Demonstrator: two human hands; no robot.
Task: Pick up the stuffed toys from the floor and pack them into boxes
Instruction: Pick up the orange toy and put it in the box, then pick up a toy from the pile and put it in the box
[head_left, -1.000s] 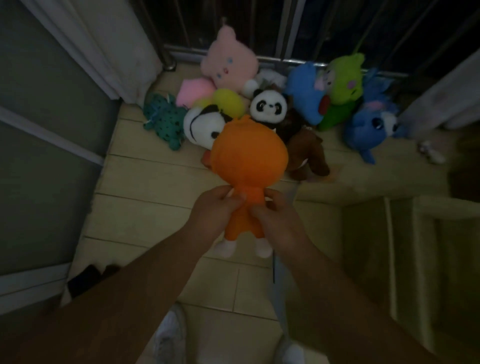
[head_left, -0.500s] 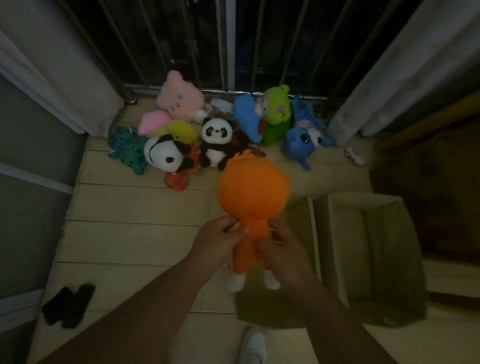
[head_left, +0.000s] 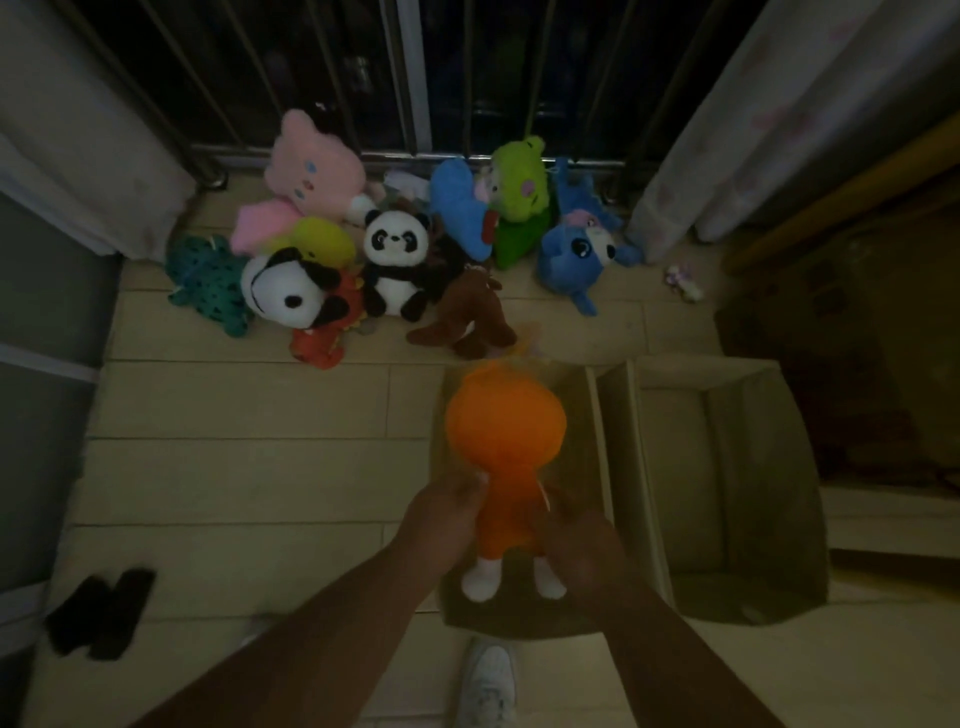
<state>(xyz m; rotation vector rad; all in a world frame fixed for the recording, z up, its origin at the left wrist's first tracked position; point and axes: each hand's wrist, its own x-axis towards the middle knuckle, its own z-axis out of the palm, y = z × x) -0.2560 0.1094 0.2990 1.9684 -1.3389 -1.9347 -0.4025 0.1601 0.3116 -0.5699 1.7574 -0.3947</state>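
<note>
1. The orange stuffed toy (head_left: 506, 431) is held over the open left box (head_left: 579, 415). Its round head points to 12 o'clock and its white feet to 6 o'clock. Whether it touches the box cannot be told.
2. The left hand (head_left: 447, 519) grasps the toy's body from the 9 o'clock side, fingers curled round it.
3. The right hand (head_left: 582, 545) grasps the same body from the 3 o'clock side. It is blurred, but it is closed on the toy.
4. A second open box (head_left: 727, 467) stands just beside the first, at its 3 o'clock.
5. The other toys lie in a pile on the floor (head_left: 234, 467) at 12 o'clock of the boxes, against the railing (head_left: 415, 78). Among them are a pink bear (head_left: 311, 166), a sitting panda (head_left: 397, 260), a brown toy (head_left: 467, 317) nearest the boxes, a green toy (head_left: 519, 197) and a blue toy (head_left: 576, 249).
6. A white shoe (head_left: 488, 680) shows at 6 o'clock of the left box.
7. A black object (head_left: 98, 613) lies on the floor at 8 o'clock in the view.
</note>
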